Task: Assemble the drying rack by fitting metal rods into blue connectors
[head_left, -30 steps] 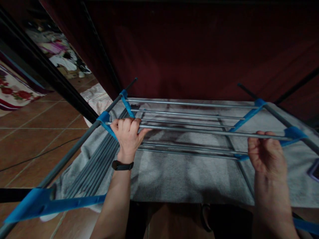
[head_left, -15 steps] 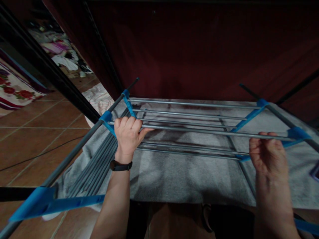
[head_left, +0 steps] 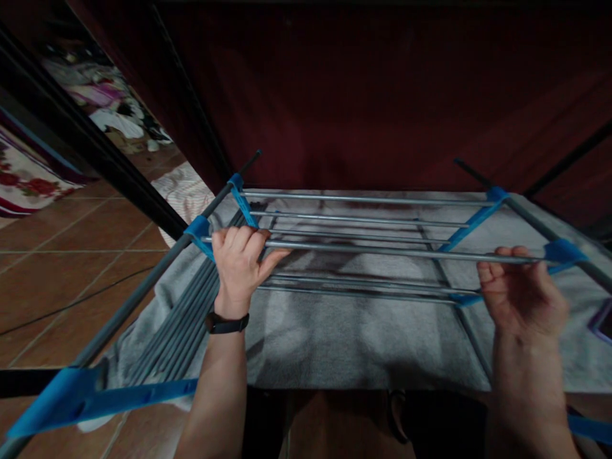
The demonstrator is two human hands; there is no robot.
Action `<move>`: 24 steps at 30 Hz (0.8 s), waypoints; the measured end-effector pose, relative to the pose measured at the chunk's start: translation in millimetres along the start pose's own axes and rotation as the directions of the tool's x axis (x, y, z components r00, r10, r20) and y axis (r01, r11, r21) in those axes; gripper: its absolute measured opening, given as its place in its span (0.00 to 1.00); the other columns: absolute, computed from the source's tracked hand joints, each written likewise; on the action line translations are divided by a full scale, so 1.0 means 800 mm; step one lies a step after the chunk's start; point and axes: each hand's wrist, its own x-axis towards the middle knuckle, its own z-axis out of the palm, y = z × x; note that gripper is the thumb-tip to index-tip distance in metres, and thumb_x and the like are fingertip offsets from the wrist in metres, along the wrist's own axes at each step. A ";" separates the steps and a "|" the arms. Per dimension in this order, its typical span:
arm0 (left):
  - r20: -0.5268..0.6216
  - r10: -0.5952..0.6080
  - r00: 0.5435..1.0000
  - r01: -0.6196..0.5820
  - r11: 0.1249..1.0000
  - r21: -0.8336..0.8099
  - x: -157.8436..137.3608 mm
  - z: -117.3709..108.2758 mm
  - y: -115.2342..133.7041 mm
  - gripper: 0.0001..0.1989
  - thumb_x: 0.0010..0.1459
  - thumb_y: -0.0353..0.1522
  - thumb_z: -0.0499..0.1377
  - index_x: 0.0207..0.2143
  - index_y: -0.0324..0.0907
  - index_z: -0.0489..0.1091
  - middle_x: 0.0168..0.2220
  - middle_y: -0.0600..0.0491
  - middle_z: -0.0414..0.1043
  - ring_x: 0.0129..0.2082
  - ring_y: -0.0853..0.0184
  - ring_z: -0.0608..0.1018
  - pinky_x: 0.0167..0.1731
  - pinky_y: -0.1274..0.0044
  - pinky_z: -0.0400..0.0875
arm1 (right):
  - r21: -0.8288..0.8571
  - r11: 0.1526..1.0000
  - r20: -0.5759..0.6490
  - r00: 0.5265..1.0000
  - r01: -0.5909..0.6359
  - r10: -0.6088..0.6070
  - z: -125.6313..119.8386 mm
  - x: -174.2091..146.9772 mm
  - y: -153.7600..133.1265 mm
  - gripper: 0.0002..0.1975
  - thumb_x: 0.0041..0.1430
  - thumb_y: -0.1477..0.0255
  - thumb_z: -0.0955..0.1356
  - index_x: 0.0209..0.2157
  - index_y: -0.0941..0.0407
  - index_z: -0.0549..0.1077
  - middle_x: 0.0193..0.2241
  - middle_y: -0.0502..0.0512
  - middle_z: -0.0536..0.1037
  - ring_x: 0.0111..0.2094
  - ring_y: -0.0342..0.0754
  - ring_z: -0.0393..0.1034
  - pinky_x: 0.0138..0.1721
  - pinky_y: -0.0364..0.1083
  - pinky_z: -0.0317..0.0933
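Note:
A drying rack of grey metal tubes with blue plastic brackets stretches across the view. My left hand, wearing a black wristband, is wrapped over the left end of the nearest upper metal rod, thumb along it. That end meets a blue bracket on the left side tube. At the other end, my right hand holds the same rod loosely, palm upward. Its fingers pass behind the rod and the thumb lies close to the right blue bracket. Further rods run parallel behind and below.
Grey cloth lies beneath the rack. Several loose grey rods rest on it at left. A dark red panel stands behind. A phone-like object is at the right edge. Tiled floor and a cable are at left.
My right hand has loosened and turned its palm further up, its fingers straighter behind the rod. My left hand keeps its grip. The whole view has shifted slightly.

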 end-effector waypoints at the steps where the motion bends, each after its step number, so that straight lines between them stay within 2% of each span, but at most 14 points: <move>1: -0.021 -0.022 1.000 0.021 1.000 -0.013 -0.001 -0.002 -0.002 0.24 0.63 0.55 0.52 0.38 0.46 0.73 0.33 0.48 0.71 0.38 0.55 0.72 0.45 0.63 0.58 | 0.007 1.000 0.010 1.000 0.017 -0.017 -0.001 0.001 -0.002 0.11 0.53 0.66 0.74 0.35 0.58 0.79 0.36 0.53 0.81 0.40 0.47 0.79 0.40 0.45 0.78; 3: -0.090 -0.090 0.992 0.088 0.996 -0.025 -0.004 -0.004 -0.007 0.24 0.66 0.53 0.48 0.42 0.46 0.73 0.38 0.45 0.73 0.41 0.53 0.72 0.48 0.60 0.58 | 0.040 0.999 0.002 0.999 0.037 -0.037 -0.003 0.002 -0.005 0.10 0.52 0.67 0.74 0.35 0.59 0.79 0.38 0.54 0.81 0.41 0.48 0.79 0.41 0.45 0.78; 5: -0.133 -0.151 0.980 0.149 0.988 -0.026 -0.005 -0.006 -0.011 0.22 0.69 0.48 0.45 0.42 0.45 0.73 0.39 0.43 0.73 0.42 0.53 0.72 0.48 0.59 0.57 | 0.087 0.996 -0.050 0.999 0.025 -0.021 -0.002 0.003 -0.006 0.12 0.52 0.67 0.74 0.36 0.60 0.79 0.39 0.56 0.80 0.41 0.49 0.79 0.41 0.46 0.78; 10: -0.057 -0.186 0.981 0.185 0.982 -0.032 -0.003 -0.007 -0.013 0.19 0.69 0.42 0.47 0.31 0.44 0.69 0.32 0.45 0.70 0.37 0.55 0.70 0.48 0.60 0.56 | 0.173 0.985 -0.128 0.992 0.014 0.008 0.005 0.003 -0.004 0.10 0.55 0.69 0.76 0.37 0.59 0.78 0.38 0.52 0.81 0.43 0.47 0.79 0.46 0.45 0.76; 15: -0.066 -0.183 0.981 0.181 0.983 -0.031 0.003 -0.008 -0.010 0.19 0.69 0.40 0.49 0.24 0.45 0.62 0.26 0.51 0.63 0.34 0.59 0.68 0.45 0.62 0.56 | 0.185 0.983 -0.138 0.990 0.000 0.026 0.007 0.003 -0.003 0.12 0.50 0.70 0.79 0.35 0.57 0.78 0.35 0.49 0.80 0.40 0.45 0.79 0.46 0.44 0.76; 18: -0.073 -0.181 0.981 0.177 0.982 -0.061 0.004 -0.006 -0.011 0.19 0.68 0.38 0.50 0.23 0.46 0.60 0.25 0.52 0.62 0.32 0.60 0.67 0.44 0.63 0.56 | 0.209 0.978 -0.124 0.992 0.006 0.021 0.008 0.003 -0.002 0.13 0.50 0.70 0.80 0.34 0.58 0.77 0.33 0.48 0.80 0.39 0.45 0.79 0.46 0.44 0.76; 24: -0.114 -0.187 0.976 0.179 0.981 -0.078 0.007 -0.002 -0.011 0.19 0.68 0.35 0.51 0.21 0.45 0.58 0.23 0.53 0.61 0.31 0.61 0.68 0.43 0.64 0.56 | 0.232 0.973 -0.015 1.000 0.009 -0.006 0.006 0.004 -0.002 0.11 0.52 0.71 0.79 0.34 0.59 0.76 0.32 0.46 0.80 0.38 0.44 0.79 0.47 0.44 0.77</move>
